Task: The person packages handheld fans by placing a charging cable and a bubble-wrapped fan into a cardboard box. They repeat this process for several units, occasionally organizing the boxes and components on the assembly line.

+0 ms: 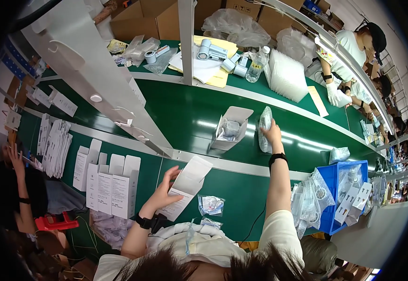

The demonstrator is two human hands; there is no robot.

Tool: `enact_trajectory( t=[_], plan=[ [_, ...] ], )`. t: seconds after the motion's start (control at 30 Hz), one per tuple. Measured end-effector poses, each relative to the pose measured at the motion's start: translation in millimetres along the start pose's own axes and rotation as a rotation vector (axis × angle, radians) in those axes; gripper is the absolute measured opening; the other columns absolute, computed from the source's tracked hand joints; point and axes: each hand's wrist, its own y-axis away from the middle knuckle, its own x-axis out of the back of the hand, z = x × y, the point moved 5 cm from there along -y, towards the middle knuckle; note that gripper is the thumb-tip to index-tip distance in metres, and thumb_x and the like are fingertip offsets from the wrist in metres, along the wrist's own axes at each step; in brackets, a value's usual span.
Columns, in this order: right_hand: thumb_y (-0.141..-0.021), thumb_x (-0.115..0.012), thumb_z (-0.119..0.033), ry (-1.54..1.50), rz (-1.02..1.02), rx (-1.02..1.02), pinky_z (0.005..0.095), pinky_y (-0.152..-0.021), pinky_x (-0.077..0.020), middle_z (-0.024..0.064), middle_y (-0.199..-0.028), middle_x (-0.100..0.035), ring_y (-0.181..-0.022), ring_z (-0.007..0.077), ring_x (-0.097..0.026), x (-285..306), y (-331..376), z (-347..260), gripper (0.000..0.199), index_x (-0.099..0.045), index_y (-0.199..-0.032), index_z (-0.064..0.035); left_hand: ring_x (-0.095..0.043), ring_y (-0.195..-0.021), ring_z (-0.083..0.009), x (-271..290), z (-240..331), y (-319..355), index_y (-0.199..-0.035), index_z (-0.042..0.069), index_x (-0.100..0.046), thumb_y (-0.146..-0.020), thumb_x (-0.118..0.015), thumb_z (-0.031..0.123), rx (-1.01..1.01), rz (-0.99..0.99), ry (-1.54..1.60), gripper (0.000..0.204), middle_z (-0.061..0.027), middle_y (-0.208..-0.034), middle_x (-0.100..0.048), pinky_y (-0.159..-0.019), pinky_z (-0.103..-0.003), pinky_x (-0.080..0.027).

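Note:
My left hand (162,194) is closed round a white carton (185,189), its top flap raised, tilted over the front of the green bench. My right hand (273,135) reaches forward and grips a bubble-wrapped pack (264,129) standing on the green belt; what is inside the wrap cannot be made out. Left of that pack, another open white box (223,144) stands on the belt with a wrapped item (232,127) showing inside. Between my arms, a small clear bag (211,205) with printed contents lies on the bench.
Several open white boxes (121,182) stand on my left beside a row of folded cartons (56,147). A blue bin (328,189) sits at my right with clear wrapped packs. A metal post (105,89) crosses the left side. Co-workers (351,51) are at far right and left.

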Motion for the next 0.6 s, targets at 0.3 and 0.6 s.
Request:
enact_trajectory(
  t=[0.3, 0.6],
  plan=[
    [-0.072, -0.06, -0.012, -0.949, 0.024, 0.28, 0.0401, -0.085, -0.0443, 0.0178, -0.116, -0.051, -0.103, 0.0278, -0.053, 54.3, 106.0, -51.6, 0.075, -0.02, -0.134, -0.0102, -0.04, -0.111, -0.0378, -21.9, 37.7, -15.0, -0.112, 0.008, -0.033, -0.061, -0.073, 0.007, -0.349, 0.196, -0.458, 0.065, -0.0177, -0.127, -0.034, -0.093, -0.041, -0.035],
    [-0.083, -0.058, -0.011, -2.03, 0.012, 0.019, 0.0356, -0.091, -0.0397, 0.0104, -0.122, -0.042, -0.108, 0.0235, -0.046, 33.1, 263.0, -159.2, 0.055, -0.027, -0.128, -0.0034, -0.046, -0.109, -0.0338, -42.2, 2.8, -5.8, -0.103, 0.01, -0.026, -0.06, -0.078, 0.01, -0.412, 0.321, -0.269, 0.068, -0.0211, -0.128, -0.034, -0.089, -0.039, -0.039]
  ],
)
